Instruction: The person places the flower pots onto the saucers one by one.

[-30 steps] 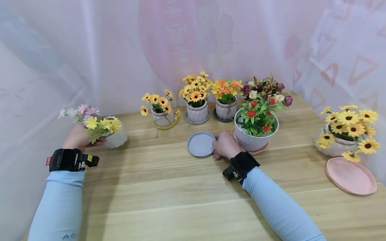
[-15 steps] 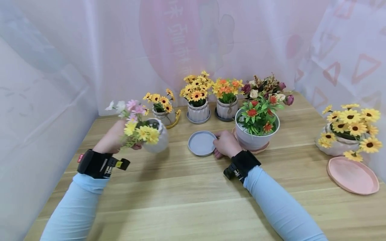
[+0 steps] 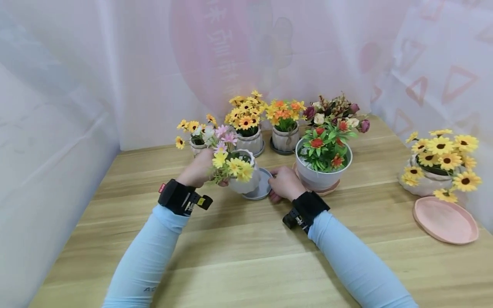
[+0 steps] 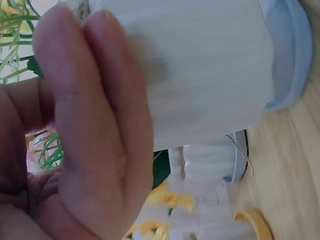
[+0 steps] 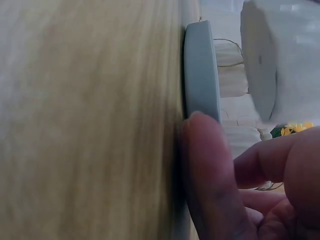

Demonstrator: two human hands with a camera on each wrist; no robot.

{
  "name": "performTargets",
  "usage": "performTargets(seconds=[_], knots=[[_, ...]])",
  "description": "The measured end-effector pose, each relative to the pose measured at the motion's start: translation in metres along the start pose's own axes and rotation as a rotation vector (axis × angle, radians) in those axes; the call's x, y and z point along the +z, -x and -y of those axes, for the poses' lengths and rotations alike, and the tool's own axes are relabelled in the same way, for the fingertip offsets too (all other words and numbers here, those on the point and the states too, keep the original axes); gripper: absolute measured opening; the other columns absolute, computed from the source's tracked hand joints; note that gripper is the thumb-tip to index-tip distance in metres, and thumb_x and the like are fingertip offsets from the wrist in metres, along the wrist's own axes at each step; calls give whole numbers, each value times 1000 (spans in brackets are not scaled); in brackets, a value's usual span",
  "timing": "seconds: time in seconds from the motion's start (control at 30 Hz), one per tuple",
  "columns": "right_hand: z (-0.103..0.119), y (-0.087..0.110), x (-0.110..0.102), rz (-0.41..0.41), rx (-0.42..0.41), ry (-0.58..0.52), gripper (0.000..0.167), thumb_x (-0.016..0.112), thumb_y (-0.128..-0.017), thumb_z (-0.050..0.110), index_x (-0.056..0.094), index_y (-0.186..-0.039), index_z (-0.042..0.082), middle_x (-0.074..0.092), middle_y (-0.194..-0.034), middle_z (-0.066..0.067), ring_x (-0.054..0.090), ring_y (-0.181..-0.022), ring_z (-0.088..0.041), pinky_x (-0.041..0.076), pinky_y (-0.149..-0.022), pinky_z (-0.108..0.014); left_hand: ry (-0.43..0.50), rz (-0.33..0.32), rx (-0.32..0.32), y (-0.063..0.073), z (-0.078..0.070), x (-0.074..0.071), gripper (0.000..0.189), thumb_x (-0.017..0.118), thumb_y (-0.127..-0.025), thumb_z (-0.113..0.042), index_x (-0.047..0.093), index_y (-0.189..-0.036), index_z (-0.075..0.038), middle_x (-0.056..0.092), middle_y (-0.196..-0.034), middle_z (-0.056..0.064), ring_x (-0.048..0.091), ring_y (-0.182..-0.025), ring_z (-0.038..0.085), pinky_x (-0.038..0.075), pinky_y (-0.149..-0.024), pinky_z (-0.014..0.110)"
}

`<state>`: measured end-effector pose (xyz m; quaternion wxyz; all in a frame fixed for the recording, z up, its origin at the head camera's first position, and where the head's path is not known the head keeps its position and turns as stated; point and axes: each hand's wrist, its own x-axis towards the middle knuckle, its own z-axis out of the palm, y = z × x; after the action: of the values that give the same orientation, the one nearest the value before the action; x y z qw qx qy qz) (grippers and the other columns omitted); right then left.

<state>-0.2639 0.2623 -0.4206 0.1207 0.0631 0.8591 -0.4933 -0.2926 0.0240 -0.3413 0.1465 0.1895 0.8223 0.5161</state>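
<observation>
A white flowerpot (image 3: 246,182) with pink, white and yellow artificial flowers tilts in my left hand (image 3: 198,170), which grips it near its rim. The left wrist view shows two fingers (image 4: 107,100) along the pot's pale side. Beneath the pot is a round grey-blue saucer (image 3: 264,185), partly covered by it in the head view. From the right wrist view, the pot's flat base (image 5: 260,65) hangs apart from the saucer (image 5: 201,70). My right hand (image 3: 286,183) holds the saucer's right edge, thumb (image 5: 207,155) against its outer side.
Behind stand small potted flowers: yellow ones (image 3: 246,115), orange ones (image 3: 284,115) and a purple-and-cream bunch (image 3: 335,109). A large white pot (image 3: 323,177) with red flowers is right of my right hand. Farther right are a sunflower pot (image 3: 427,182) and a pink saucer (image 3: 446,220).
My left hand has carried the flowerpot rightward from the table's left side to above the grey-blue saucer. My right hand has stayed at the saucer's edge.
</observation>
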Motion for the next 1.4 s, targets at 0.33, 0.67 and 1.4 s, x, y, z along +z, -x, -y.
performTargets(seconds=[0.33, 0.67, 1.4], knots=[[0, 1, -1, -12, -27, 44, 39, 49, -100, 9, 57, -137, 5, 67, -68, -15, 67, -51, -23, 58, -47, -35, -139, -71, 2, -22, 11, 23, 11, 54, -98, -8, 60, -92, -1, 44, -73, 5, 42, -58, 14, 36, -50, 26], [1, 2, 0, 15, -54, 26, 43, 49, -100, 7, 51, -143, 6, 67, -69, -15, 68, -54, -24, 59, -49, -35, -115, -75, -52, -25, 21, 31, 23, 35, -99, 4, 48, -82, -4, 28, -71, 4, 28, -55, 15, 25, -50, 28], [3, 9, -6, 33, -83, 128, 39, 51, -102, 16, 55, -139, 3, 70, -75, -11, 70, -60, -21, 60, -56, -33, -68, -15, -104, -22, 17, 31, 19, 45, -90, 7, 61, -99, 6, 54, -90, 13, 56, -70, 20, 56, -56, 33]])
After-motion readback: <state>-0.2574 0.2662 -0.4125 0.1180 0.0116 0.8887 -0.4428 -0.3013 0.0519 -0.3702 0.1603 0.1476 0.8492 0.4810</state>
